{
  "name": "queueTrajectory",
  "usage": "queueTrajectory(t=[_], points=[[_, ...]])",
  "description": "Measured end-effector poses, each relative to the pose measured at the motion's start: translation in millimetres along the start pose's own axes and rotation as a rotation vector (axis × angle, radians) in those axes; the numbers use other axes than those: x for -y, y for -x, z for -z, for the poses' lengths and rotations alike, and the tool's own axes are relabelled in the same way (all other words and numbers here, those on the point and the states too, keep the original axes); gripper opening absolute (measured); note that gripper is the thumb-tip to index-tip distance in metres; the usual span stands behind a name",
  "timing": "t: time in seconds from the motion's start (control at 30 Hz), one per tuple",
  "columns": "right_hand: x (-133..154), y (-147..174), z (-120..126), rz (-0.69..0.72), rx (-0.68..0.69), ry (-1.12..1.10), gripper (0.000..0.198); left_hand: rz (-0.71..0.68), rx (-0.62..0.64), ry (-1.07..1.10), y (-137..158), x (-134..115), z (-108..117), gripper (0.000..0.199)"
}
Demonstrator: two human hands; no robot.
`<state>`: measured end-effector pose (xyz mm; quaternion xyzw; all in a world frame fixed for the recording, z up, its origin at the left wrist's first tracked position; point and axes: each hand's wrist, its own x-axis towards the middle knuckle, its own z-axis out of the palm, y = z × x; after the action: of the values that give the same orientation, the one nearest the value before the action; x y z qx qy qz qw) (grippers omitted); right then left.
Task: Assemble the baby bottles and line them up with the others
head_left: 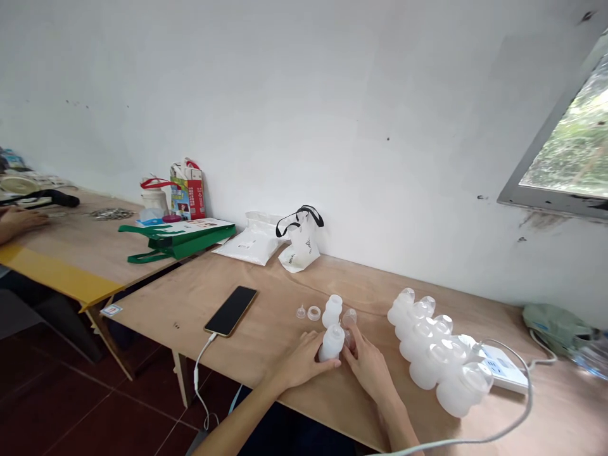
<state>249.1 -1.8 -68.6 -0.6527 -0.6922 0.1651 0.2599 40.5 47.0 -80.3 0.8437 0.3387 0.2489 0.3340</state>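
Observation:
Near the table's front edge, my left hand (306,362) is wrapped around a frosted white baby bottle (332,342) that has no top on it. My right hand (368,364) is just beside it, its fingers closed around a clear cap (348,339) that they partly hide. Another open white bottle (332,310) stands right behind the first, with a clear dome cap (350,316) to its right. To its left, a white collar ring (314,313) and a small clear nipple (301,311) lie on the wood.
Several capped bottles (427,364) stand in rows on the right, by a white box (506,367) and a cable. A phone (231,311) lies left, charging. White bags (301,247) rest against the wall. Another person's hand (21,221) is at the far left table.

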Motion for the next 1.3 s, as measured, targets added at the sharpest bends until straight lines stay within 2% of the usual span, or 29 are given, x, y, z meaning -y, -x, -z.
queueTrajectory(t=[0.23,0.53,0.63,0.87,1.03,1.2,1.3], points=[[0,-3,1,0.023,0.036,0.041,0.024,0.017,-0.008,0.044,1,-2,1,0.05],[2,-1,6,0.06,0.139,0.096,0.032,0.014,-0.038,0.076,-1,0,-1,0.042],[4,1,6,0.088,0.137,0.105,0.037,0.023,-0.039,0.084,-1,-2,0,0.039],[3,0,-2,0.041,0.108,0.149,0.04,0.038,-0.035,0.102,-1,-4,2,0.04],[2,1,-6,0.002,0.039,0.1,0.037,0.013,-0.023,0.11,-2,-3,2,0.046],[5,1,-1,-0.102,-0.142,-0.007,0.037,0.028,-0.022,0.083,-2,1,0,0.048],[9,4,4,-0.094,-0.341,-0.298,0.041,0.033,-0.021,0.031,-1,1,0,0.049]])
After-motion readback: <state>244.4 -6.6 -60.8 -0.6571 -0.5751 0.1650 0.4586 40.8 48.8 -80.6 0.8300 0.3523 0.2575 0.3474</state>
